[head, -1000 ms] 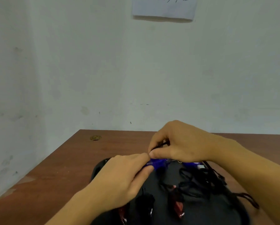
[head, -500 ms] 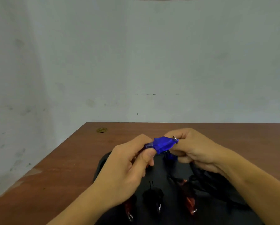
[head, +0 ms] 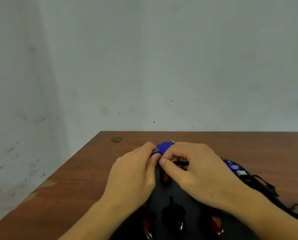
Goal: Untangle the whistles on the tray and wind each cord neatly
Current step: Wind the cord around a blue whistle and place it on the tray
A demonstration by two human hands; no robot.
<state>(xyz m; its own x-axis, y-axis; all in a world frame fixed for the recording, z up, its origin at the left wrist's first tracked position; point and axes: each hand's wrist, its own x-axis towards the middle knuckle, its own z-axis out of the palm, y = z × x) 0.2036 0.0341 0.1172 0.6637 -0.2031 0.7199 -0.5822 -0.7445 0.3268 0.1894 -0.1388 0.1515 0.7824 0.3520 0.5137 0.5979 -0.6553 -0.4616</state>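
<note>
Since the earlier frame both hands have closed together, left hand point(head: 132, 172) and right hand point(head: 196, 172) pinching the blue whistle point(head: 163, 147) above the black tray point(head: 179, 191) of tangled cords point(head: 262, 186) on the brown surface point(head: 86, 179).

A translucent blue whistle point(head: 163, 147) is being held above the far end of the black tray point(head: 188, 193), its metal ring point(head: 172, 141) showing at its far right end. A black cord point(head: 181, 163) is running rightward just below it. A second blue whistle point(head: 231, 166) is lying at the tray's right edge beside loose black cords point(head: 266, 189) that are spilling over the rim. A black whistle point(head: 173, 212) is lying near the tray's front, flanked by two red whistles, one to the left point(head: 146, 222) and one to the right point(head: 216, 223). Another red whistle point(head: 165, 176) is showing below the raised one.
</note>
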